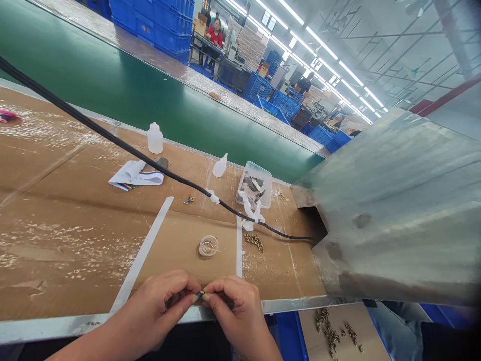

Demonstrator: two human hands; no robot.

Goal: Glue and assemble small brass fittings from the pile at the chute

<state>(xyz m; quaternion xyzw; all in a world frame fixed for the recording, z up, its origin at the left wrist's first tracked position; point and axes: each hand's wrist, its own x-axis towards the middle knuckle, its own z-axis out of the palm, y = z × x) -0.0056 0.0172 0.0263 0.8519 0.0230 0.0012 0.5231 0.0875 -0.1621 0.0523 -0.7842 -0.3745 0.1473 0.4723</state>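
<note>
1. Pinching a small blue-and-yellow piece (201,294) between both hands: left hand (158,301) grips its left end, right hand (246,306) its right end, each grip with thumb and forefinger pressed in.
2. Piece sits over the near edge of the table (281,283), between the fingertips; its long axis looks roughly left to right, right end a bit farther. Mostly covered, exact tilt unclear.
3. Both hands about equally near it, one each side, fingertips almost meeting.
4. Clear cup (201,249) is on the far side of the piece, slightly right; thin stick (216,249) pokes out over its right rim. Neither hand touches the cup.
5. Brassy bits (253,242) lie right of the cup, past the white strip (239,250), closer to the right hand.
</note>
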